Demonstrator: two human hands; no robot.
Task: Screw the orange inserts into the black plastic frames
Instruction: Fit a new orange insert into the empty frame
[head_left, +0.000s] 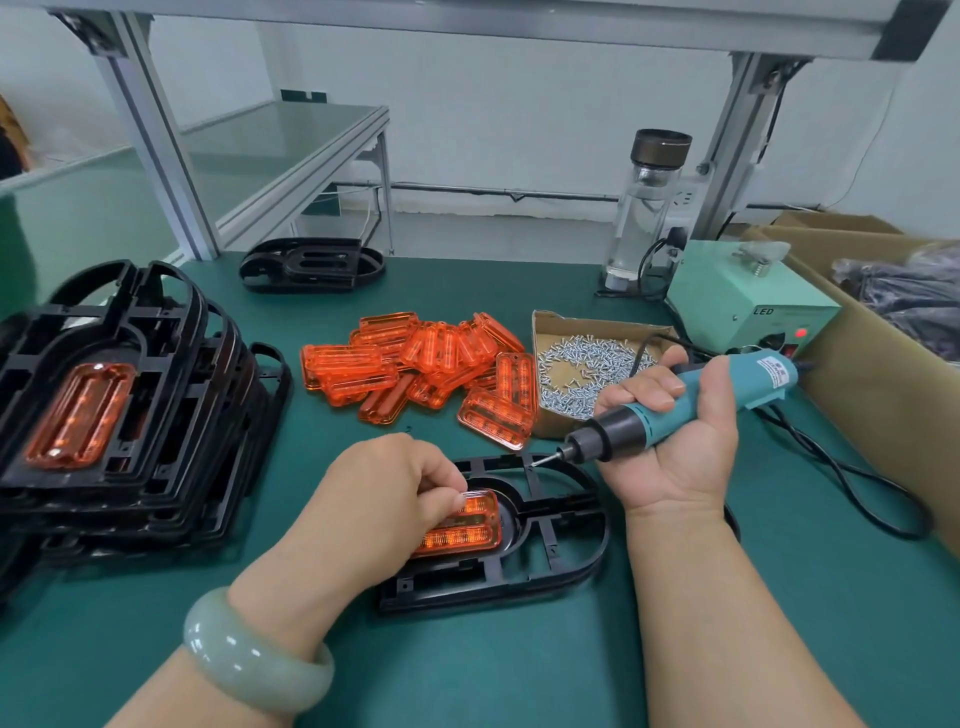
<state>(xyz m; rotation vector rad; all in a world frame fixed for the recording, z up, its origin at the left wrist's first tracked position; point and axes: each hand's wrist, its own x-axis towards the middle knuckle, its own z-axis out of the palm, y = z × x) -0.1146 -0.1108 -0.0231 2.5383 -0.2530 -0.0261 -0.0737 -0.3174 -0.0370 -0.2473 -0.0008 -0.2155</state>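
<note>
Your left hand (384, 493) pinches the ribbed, see-through orange insert (462, 525) seated in the black frame (561, 561); your right hand (675, 431) grips the screwdriver (691, 400).

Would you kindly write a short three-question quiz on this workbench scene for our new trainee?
1. True or false: the right hand grips the screwdriver.
2. What does the left hand hold? A) a screw B) the orange insert seated in the black frame C) the bottle
3. Fill in: the loose screws lie in an open ___ box.
Key: 1 true; 2 B; 3 cardboard.
</note>
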